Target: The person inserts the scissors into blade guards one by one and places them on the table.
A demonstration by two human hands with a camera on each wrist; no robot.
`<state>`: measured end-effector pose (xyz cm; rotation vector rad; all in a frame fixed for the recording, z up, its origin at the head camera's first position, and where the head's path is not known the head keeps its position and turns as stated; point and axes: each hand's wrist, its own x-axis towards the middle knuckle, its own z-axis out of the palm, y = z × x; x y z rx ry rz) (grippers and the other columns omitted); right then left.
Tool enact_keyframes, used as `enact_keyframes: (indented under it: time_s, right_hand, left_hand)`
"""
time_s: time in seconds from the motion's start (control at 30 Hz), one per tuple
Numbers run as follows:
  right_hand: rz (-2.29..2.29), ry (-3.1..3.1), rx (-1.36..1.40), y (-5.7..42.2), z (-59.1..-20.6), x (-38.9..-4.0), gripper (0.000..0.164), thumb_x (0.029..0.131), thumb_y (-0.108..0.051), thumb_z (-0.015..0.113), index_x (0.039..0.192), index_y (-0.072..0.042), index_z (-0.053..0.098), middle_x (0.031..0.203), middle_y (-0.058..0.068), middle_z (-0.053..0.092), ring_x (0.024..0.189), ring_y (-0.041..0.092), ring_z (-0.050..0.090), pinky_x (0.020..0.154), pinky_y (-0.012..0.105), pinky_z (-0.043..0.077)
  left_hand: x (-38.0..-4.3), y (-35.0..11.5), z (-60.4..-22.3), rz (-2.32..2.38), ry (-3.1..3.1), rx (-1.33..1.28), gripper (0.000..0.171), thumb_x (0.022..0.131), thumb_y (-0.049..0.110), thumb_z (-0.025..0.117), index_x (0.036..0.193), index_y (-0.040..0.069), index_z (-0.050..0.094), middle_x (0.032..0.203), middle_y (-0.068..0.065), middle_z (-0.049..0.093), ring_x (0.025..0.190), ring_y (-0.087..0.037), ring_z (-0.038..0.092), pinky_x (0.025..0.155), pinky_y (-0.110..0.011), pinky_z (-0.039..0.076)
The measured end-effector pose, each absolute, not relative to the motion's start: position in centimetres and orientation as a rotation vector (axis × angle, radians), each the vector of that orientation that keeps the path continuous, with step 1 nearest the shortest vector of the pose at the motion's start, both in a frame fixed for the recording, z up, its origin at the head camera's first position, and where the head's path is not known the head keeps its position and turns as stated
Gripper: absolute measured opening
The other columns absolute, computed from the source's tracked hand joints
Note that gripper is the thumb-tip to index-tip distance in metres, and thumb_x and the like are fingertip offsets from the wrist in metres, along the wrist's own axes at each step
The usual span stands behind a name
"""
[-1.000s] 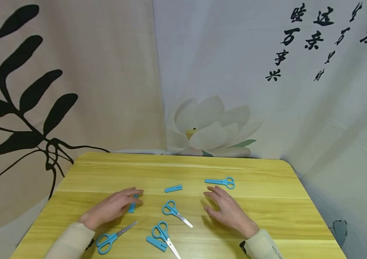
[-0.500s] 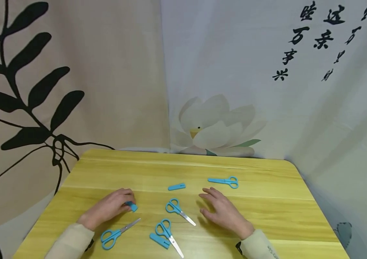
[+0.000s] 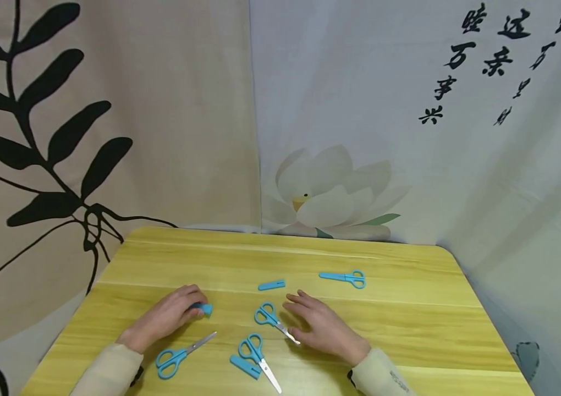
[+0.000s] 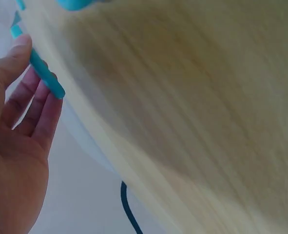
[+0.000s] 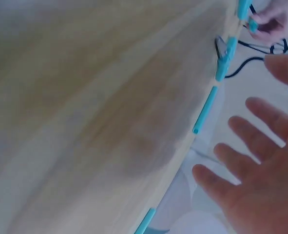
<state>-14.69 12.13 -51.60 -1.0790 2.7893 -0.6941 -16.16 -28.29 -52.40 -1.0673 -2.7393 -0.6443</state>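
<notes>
My left hand (image 3: 164,319) pinches a blue scissors cover (image 3: 205,309) between thumb and fingers; in the left wrist view the cover (image 4: 45,74) lies across the fingertips. My right hand (image 3: 324,329), fingers spread, hovers at the blade tip of the middle blue-handled scissors (image 3: 264,314); its palm (image 5: 268,190) holds nothing in the right wrist view. Below the left hand lie uncovered scissors (image 3: 171,361). Another bare-bladed pair (image 3: 253,347) lies near the front, its handle close against a loose cover (image 3: 243,366).
A further loose blue cover (image 3: 271,285) lies behind the middle scissors. At the back right, scissors (image 3: 357,279) have their blades inside a cover (image 3: 331,276). All rest on a yellow wooden table (image 3: 409,308), with a printed curtain (image 3: 186,110) behind its far edge.
The left hand has closed its fingers on the cover, lifted it and turned it crosswise. The right hand has moved left toward the middle scissors. The head view has shifted slightly.
</notes>
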Motion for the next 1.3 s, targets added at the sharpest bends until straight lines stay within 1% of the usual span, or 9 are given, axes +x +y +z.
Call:
enact_keyframes:
  time_s: [0.07,0.17,0.3,0.47,0.7,0.8,0.97,1.1,1.3]
  right_hand:
    - [-0.686,2.749,-1.136,11.6,-51.6,-14.8,0.054,0.100,-0.033,0.067,0.148,-0.010,0.057,0.158,0.007,0.047,0.149,0.035,0.037,0.118,0.054,0.035]
    - [-0.663,2.698,-1.248,10.7,-51.5,-15.1,0.055,0.102,-0.036,0.065,0.150,-0.010,0.055,0.158,0.007,0.047,0.149,0.035,0.037,0.118,0.055,0.035]
    - [-0.616,2.646,-1.340,9.8,-51.4,-15.5,0.059,0.105,-0.046,0.058,0.152,-0.011,0.053,0.158,0.005,0.048,0.149,0.035,0.037,0.116,0.057,0.037]
    - [-0.549,2.591,-1.349,9.0,-51.2,-15.9,0.065,0.106,-0.059,0.048,0.154,-0.015,0.051,0.160,0.002,0.045,0.151,0.032,0.034,0.116,0.058,0.036]
    - [-0.461,2.507,-1.319,8.5,-51.3,-16.3,0.071,0.106,-0.065,0.038,0.158,-0.018,0.045,0.164,0.000,0.038,0.154,0.031,0.028,0.117,0.062,0.032]
    - [-0.459,2.493,-1.276,8.8,-51.4,-16.4,0.071,0.106,-0.066,0.036,0.160,-0.019,0.042,0.165,-0.001,0.035,0.155,0.030,0.026,0.118,0.063,0.030]
    - [-0.499,2.516,-1.158,10.9,-51.4,-16.2,0.070,0.106,-0.066,0.036,0.161,-0.022,0.040,0.166,-0.002,0.033,0.155,0.029,0.023,0.120,0.062,0.026]
    - [-0.517,2.542,-1.096,12.6,-51.3,-15.9,0.072,0.105,-0.066,0.037,0.161,-0.021,0.040,0.167,-0.002,0.033,0.155,0.030,0.023,0.120,0.063,0.024]
    - [-0.506,2.575,-1.070,14.6,-51.3,-15.2,0.074,0.105,-0.067,0.039,0.160,-0.018,0.041,0.167,-0.002,0.033,0.155,0.031,0.024,0.120,0.063,0.025]
  left_hand:
    - [-15.8,-28.2,-52.0,-0.653,-2.751,-1.017,0.014,0.095,0.009,0.075,0.107,0.015,0.071,0.104,0.009,0.062,0.091,-0.006,0.059,0.077,-0.031,0.057]
    - [-15.3,-27.9,-51.5,-0.649,-2.761,-0.943,0.013,0.096,0.011,0.075,0.108,0.014,0.071,0.104,0.009,0.062,0.092,-0.007,0.060,0.078,-0.031,0.058]
    - [-14.4,-27.5,-50.9,-0.692,-2.771,-0.876,0.014,0.096,0.011,0.075,0.109,0.013,0.072,0.106,0.009,0.063,0.095,-0.010,0.063,0.080,-0.033,0.058]
    - [-13.7,-27.1,-50.8,-0.758,-2.769,-0.834,0.016,0.095,0.009,0.075,0.110,0.014,0.073,0.108,0.010,0.064,0.097,-0.010,0.064,0.082,-0.033,0.059]
    - [-13.1,-27.2,-50.7,-0.796,-2.753,-0.817,0.016,0.096,0.009,0.075,0.111,0.014,0.073,0.107,0.011,0.063,0.094,-0.006,0.062,0.078,-0.030,0.058]
    - [-12.9,-27.3,-50.6,-0.812,-2.755,-0.824,0.016,0.097,0.010,0.073,0.112,0.014,0.073,0.107,0.011,0.063,0.094,-0.006,0.062,0.077,-0.030,0.058]
    - [-13.2,-26.7,-50.6,-0.832,-2.773,-0.820,0.015,0.097,0.012,0.073,0.112,0.015,0.073,0.107,0.012,0.062,0.095,-0.005,0.062,0.079,-0.030,0.058]
    - [-13.4,-26.2,-50.6,-0.844,-2.809,-0.807,0.015,0.099,0.012,0.072,0.114,0.015,0.073,0.109,0.012,0.062,0.097,-0.005,0.062,0.082,-0.033,0.059]
    - [-13.7,-25.6,-50.7,-0.863,-2.797,-0.836,0.015,0.100,0.014,0.069,0.114,0.016,0.073,0.111,0.012,0.063,0.099,-0.010,0.064,0.083,-0.036,0.059]
